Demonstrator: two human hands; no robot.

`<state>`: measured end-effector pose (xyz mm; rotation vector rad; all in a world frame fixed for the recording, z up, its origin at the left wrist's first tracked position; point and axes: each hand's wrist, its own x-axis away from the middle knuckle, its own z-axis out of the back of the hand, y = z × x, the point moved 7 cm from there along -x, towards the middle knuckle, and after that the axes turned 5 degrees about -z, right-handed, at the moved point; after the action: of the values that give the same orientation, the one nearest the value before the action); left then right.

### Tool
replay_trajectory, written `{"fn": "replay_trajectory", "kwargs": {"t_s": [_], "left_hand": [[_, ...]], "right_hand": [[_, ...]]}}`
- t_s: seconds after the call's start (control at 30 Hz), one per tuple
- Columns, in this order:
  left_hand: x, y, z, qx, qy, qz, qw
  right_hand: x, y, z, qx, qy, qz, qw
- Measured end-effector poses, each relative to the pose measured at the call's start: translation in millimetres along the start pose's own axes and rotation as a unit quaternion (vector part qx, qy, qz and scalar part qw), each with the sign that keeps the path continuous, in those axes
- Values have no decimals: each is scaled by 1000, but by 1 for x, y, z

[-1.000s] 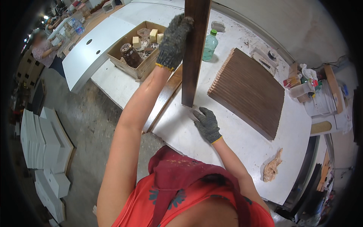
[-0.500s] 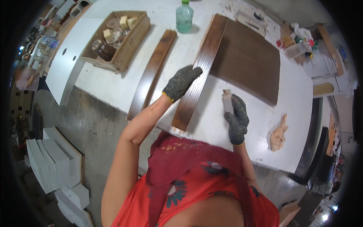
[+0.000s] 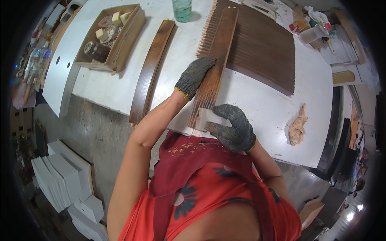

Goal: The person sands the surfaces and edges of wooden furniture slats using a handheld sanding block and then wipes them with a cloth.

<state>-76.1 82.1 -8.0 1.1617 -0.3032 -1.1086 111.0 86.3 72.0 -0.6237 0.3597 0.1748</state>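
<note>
A long brown wooden board [image 3: 225, 36] with small pegs at its ends lies lengthwise in front of me. My left hand [image 3: 196, 76], in a dark knit glove with a yellow cuff, grips its left side about midway along. In my gloved right hand [image 3: 235, 128], a pale block [image 3: 206, 117] is pinched between thumb and fingers. The block rests on the board's near end, where the surface looks streaked. Beyond, to the right, similar brown boards [image 3: 263, 52] lie side by side, with light pegs along their left ends. Another brown board [image 3: 150, 74] lies left of my left hand.
A wooden box [image 3: 126, 48] holding a dark jar and yellowish blocks stands at the left on the white table [image 3: 257, 94]. A green-tinted bottle [image 3: 182, 10] stands at the far side. A crumpled tan cloth [image 3: 297, 126] lies right. White panels [image 3: 60, 176] lean at lower left.
My right hand has moved left and brought the pale block onto the board's near end. My left hand stays on the board. The whole view has shifted, and the side-by-side boards' pegs now show.
</note>
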Motion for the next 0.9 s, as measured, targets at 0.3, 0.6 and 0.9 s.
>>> {"fn": "replay_trajectory", "kwargs": {"t_s": [0.3,0.6,0.9], "left_hand": [[38,39,12,-140,-7,-263,954],[61,41,8,273,-104,246,924],[42,51,1,511,-24,278,813]], "right_hand": [[-51,75,75,186,181,7,966],[-50,264,197,280,271,-271,880],[5,184,106,-253,412,-247,840]]}}
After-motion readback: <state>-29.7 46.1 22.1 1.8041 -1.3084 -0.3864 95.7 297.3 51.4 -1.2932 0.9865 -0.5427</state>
